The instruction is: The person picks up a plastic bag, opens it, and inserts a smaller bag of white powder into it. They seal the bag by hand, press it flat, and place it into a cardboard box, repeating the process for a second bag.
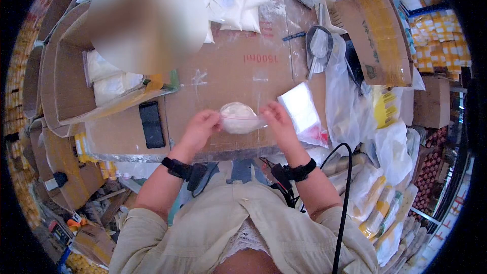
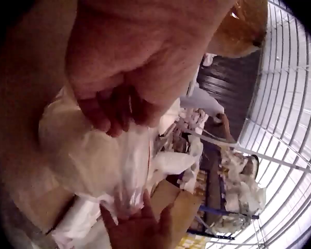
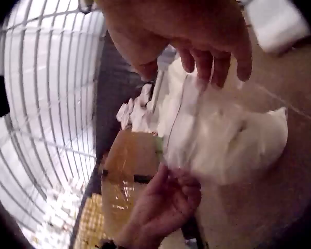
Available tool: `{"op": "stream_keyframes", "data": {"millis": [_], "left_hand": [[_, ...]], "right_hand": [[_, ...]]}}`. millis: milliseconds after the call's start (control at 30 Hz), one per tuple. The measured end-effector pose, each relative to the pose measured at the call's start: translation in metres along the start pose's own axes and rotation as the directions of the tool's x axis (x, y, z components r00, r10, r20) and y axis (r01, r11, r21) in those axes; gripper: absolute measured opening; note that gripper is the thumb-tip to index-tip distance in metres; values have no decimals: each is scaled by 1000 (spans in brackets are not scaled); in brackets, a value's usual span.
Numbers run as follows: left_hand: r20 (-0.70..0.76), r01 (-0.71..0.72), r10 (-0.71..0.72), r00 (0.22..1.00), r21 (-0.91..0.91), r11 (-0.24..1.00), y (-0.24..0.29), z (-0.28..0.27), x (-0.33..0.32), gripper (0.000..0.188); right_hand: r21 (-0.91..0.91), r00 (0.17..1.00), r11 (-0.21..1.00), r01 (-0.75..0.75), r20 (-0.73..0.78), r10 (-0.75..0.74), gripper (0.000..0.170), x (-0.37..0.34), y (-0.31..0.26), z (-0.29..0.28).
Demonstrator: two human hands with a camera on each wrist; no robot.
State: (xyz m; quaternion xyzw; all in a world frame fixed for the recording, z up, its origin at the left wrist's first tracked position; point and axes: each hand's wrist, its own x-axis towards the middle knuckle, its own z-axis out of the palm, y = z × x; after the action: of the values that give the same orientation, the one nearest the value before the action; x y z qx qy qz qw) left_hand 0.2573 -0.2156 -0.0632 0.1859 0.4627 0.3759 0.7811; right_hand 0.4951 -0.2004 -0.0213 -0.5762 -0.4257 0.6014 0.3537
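On the brown cardboard-covered table (image 1: 213, 83), white-filled plastic bags (image 1: 229, 1) are heaped toward the far edge. A black rectangular phone (image 1: 152, 125) is laid near the front edge.

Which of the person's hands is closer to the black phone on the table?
The left hand. It pinches the filled plastic bag at its left end, to the right of the phone. The right hand is at the bag's opposite end, farther away.
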Motion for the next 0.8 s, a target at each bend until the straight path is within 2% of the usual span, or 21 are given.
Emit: {"op": "stream_keyframes", "data": {"millis": [33, 67, 100, 133, 233, 333, 433, 533, 633, 700, 733, 800], "left_hand": [[-9, -12, 12, 1000, 15, 1000, 1, 2, 0, 11], [-18, -23, 24, 1000, 30, 999, 1, 5, 0, 11], [-26, -32, 33, 999, 45, 998, 2, 9, -1, 11], [-4, -58, 58, 998, 20, 998, 2, 9, -2, 10], [22, -109, 109, 994, -7, 994, 2, 3, -4, 10], [-18, -87, 88, 996, 11, 996, -1, -9, -6, 9], [-23, -58, 57, 998, -49, 997, 6, -9, -10, 8], [-23, -63, 62, 998, -32, 998, 15, -9, -14, 8], [-22, -76, 76, 997, 25, 997, 14, -15, -14, 9], [-4, -83, 83, 997, 28, 996, 16, -17, -15, 10], [0, -83, 83, 997, -28, 996, 16, -17, -15, 10], [10, -84, 86, 996, -138, 987, 18, -15, -15, 10]], "right_hand": [[-189, 996, 979, 72, 62, -61, 30, 3, -5, 6], [-393, 973, 892, 224, 135, -185, 29, 5, -12, 10], [-563, 930, 741, 366, 231, -284, 28, 7, -32, 20], [-687, 870, 537, 490, 345, -352, 27, 10, -43, 28], [-753, 912, 559, 347, 409, -16, 19, 27, -38, 47], [-744, 897, 523, 416, 432, -98, 20, 32, -38, 60], [-730, 891, 567, 381, 453, -16, 20, 33, -43, 74], [-704, 888, 587, 401, 455, -60, 21, 37, -43, 84], [-678, 908, 680, 279, 417, 43, 20, 39, -42, 89], [-716, 895, 639, 282, 436, 93, 20, 39, -51, 91], [-733, 889, 619, 283, 443, 118, 19, 39, -54, 92], [-733, 906, 616, 289, 418, 71, 19, 38, -55, 95]]}}
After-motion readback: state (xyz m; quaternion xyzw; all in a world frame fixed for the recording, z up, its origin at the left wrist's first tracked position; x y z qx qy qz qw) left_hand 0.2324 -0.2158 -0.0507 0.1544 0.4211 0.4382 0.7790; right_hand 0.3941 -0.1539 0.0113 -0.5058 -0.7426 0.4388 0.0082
